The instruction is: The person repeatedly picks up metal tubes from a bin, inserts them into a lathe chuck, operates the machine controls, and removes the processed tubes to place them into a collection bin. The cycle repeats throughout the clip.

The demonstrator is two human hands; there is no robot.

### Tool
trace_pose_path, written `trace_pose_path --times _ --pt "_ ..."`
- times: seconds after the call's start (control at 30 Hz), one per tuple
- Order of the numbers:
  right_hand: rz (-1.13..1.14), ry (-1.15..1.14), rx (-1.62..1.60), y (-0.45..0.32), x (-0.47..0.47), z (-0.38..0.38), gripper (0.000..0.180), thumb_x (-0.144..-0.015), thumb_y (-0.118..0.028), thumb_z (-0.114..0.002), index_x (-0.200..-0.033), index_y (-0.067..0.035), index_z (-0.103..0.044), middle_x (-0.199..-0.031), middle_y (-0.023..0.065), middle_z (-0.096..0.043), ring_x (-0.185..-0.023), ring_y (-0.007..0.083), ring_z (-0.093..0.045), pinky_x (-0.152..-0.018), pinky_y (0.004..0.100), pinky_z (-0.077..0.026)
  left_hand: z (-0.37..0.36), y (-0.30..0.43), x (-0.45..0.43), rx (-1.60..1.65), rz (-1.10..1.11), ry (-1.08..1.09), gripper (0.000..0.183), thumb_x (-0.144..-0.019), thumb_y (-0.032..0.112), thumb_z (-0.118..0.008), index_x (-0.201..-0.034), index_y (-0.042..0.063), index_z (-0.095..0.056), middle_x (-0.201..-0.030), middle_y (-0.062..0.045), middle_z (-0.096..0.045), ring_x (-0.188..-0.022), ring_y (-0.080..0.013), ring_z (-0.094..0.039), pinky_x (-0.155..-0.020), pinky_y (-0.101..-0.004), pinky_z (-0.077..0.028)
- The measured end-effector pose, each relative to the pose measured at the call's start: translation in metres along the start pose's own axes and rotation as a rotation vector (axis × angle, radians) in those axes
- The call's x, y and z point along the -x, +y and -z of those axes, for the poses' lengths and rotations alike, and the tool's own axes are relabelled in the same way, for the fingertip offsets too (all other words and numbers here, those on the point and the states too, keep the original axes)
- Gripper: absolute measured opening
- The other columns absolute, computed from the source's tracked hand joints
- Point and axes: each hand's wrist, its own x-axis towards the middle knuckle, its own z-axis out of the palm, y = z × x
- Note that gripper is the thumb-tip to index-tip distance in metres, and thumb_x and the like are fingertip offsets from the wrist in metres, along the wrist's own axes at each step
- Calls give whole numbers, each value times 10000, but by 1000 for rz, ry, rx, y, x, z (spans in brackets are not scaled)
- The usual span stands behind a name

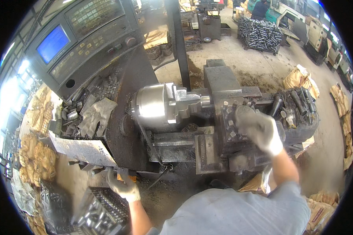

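Note:
My right hand [260,130], in a pale work glove blurred by motion, is over the lathe's square tool post [231,120]. Its fingers reach the round cap [244,113] on top, but whether they grip anything is unclear. My left hand [123,186], gloved too, is low at the front of the headstock [129,152], its fingertips near the levers [85,166] beneath a white plate [82,149]. Any hold there is hard to make out. Between the hands, the bright metal chuck [153,101] has its jaws around a short cylindrical workpiece [205,100].
The control panel [85,38] with its lit screen leans in at upper left. Below my left hand stands a crate [89,195] of metal parts. Tubular parts [297,101] lie at the right end. Beyond are a wire bin [260,35] of parts and a person [259,10].

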Motion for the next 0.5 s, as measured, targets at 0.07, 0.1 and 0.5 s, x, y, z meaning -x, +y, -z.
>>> trace_pose_path --times 0.07,0.1,0.5 --pt "-123 -39 -134 -23 33 -12 291 -855 60 -709 -1136 9 -763 -977 132 -795 -860 189 -781 -775 323 -625 -29 56 -65 104 -212 -27 423 -917 -62 -645 -1337 -99 -614 -1207 -274 -704 -1082 -383 -704 -971 -500 -572" --pt "-264 -60 -237 -28 52 -15 287 -848 62 -716 -1125 8 -768 -976 126 -796 -860 188 -782 -776 320 -624 -58 102 -105 149 -300 -25 407 -890 -47 -676 -1295 -77 -650 -1185 -265 -703 -1110 -411 -686 -988 -524 -557" --pt "-229 -97 -199 26 105 -35 300 -877 -6 -790 -1175 -35 -768 -1006 118 -809 -869 197 -784 -775 323 -625 -252 173 -331 -575 -74 -602 902 -979 284 -595 -1732 130 -123 -1163 -267 -760 -1019 -427 -768 -947 -519 -582"
